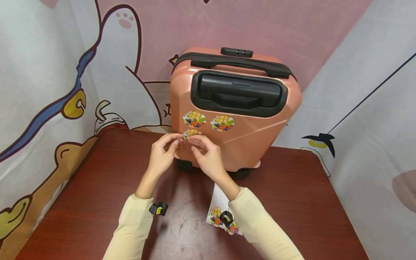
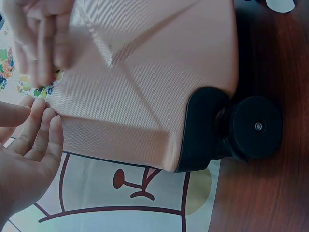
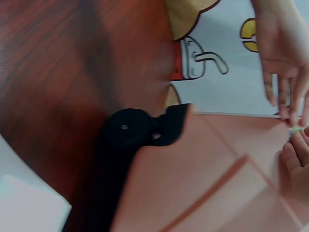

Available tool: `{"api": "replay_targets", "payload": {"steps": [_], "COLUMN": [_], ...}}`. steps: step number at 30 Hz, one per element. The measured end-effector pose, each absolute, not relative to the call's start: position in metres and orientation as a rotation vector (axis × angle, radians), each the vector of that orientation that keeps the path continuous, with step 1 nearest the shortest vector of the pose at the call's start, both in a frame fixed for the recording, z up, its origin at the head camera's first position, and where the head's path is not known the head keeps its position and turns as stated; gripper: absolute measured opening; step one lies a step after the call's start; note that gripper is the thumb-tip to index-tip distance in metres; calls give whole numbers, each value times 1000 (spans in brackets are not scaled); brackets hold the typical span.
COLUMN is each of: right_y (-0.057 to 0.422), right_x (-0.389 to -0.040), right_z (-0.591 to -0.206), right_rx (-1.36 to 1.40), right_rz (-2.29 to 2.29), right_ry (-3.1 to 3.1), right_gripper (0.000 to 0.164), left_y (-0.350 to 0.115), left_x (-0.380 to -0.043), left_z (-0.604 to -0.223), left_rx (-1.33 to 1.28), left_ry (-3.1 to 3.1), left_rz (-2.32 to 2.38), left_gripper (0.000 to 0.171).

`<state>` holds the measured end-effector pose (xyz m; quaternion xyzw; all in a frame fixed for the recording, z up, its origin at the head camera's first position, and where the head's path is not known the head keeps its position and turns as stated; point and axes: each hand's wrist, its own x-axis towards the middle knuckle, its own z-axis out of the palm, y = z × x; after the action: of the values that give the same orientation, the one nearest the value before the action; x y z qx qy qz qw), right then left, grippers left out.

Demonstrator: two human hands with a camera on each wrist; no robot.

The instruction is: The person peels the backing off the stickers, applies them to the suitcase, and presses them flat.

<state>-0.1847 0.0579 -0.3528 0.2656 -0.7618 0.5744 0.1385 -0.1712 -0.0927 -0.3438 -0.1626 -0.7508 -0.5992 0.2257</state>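
Observation:
A coral-pink hard-shell suitcase stands upright on the table, carrying two round fruit-patterned stickers side by side below its handle recess. A third fruit sticker lies lower on the left, partly covered by fingers. My left hand touches around that sticker's left edge, fingers extended in the left wrist view. From the other side my right hand reaches over the same sticker, its fingers mostly straight and blurred in the left wrist view. In the right wrist view both hands meet at the frame's right edge, hiding most of the sticker.
On the brown table, a white sticker sheet with more fruit stickers lies under my right forearm. Black wheels support the suitcase. A cartoon-printed cloth hangs behind and at both sides.

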Motion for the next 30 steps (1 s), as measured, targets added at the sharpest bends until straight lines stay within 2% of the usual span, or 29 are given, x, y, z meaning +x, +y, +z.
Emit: {"api": "replay_targets", "payload": {"steps": [6,16,30], "right_y": [56,53,57], "right_x": [-169,-170,-167], "right_z": [-339,-313,-338], "right_rx": [803,824,797], "right_rz": [1691,1685,1727], "right_ry": [-2241,-2167,-2230], "right_gripper": [27,28,27], "left_y": [-93,-92,-93], "left_x": [-172,-172,-171], "left_z": [-344,-344,-343], "left_rx": [-452,-461,-445], "left_ry": [-2069,-2062,-2075], "left_rz": [-1648,-1637,-1663], "left_gripper": [17,16,17]}}
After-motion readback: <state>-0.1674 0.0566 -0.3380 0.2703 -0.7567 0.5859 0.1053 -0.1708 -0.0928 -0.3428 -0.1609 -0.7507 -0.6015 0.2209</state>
